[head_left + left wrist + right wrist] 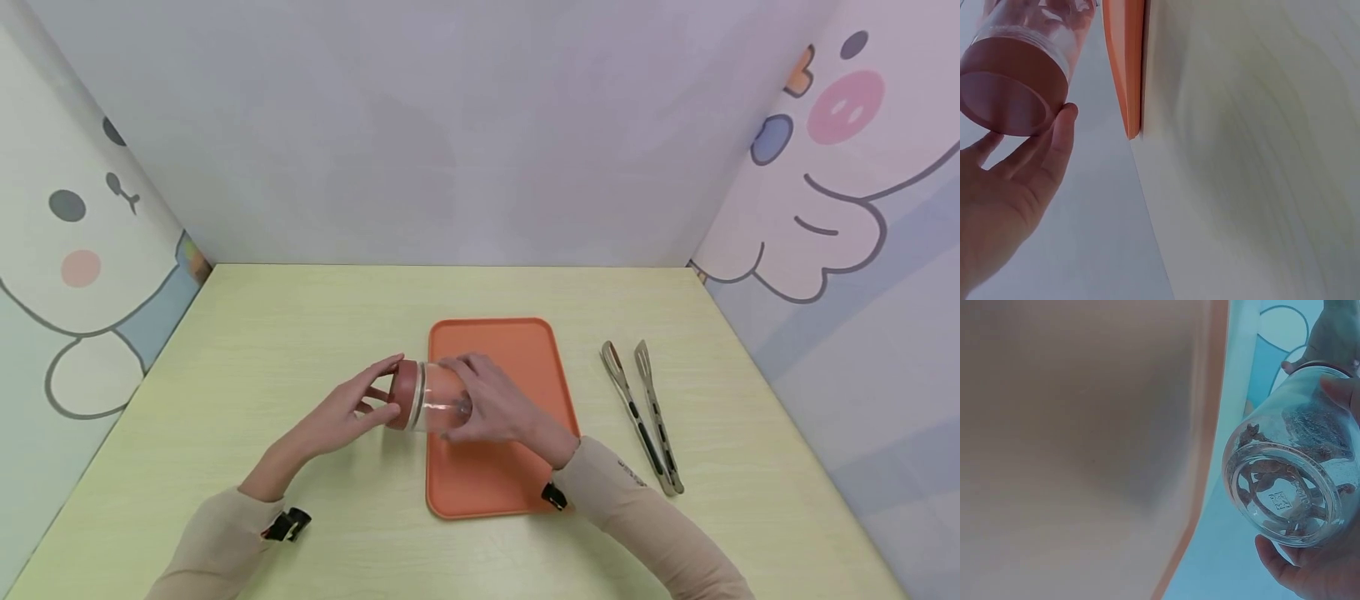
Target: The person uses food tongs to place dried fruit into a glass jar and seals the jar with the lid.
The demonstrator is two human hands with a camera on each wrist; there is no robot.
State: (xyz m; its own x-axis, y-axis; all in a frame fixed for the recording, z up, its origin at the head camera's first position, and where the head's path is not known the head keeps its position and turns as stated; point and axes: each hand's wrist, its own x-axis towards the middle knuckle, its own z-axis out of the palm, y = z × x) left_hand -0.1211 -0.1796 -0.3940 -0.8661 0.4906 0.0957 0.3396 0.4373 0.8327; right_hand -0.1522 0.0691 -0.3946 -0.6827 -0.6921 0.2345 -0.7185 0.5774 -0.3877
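Note:
A clear jar (pixel 441 402) with a reddish-brown lid (pixel 405 395) lies on its side in the air, over the left edge of the orange tray (pixel 517 348). My left hand (pixel 341 418) holds the lid, thumb and fingers spread round its rim. The lid's flat face shows in the left wrist view. My right hand (pixel 491 406) grips the clear body near the base. In the right wrist view, dark brown irregular pieces (pixel 1266 467) lie inside the jar near its bottom; what they are cannot be made out.
Metal tongs (pixel 636 420) with dark grip sections lie spread on the pale yellow-green table (pixel 315 317), right of the tray. A plain wall (pixel 450 167) stands behind, and cartoon-printed panels (pixel 847 217) rise at both sides.

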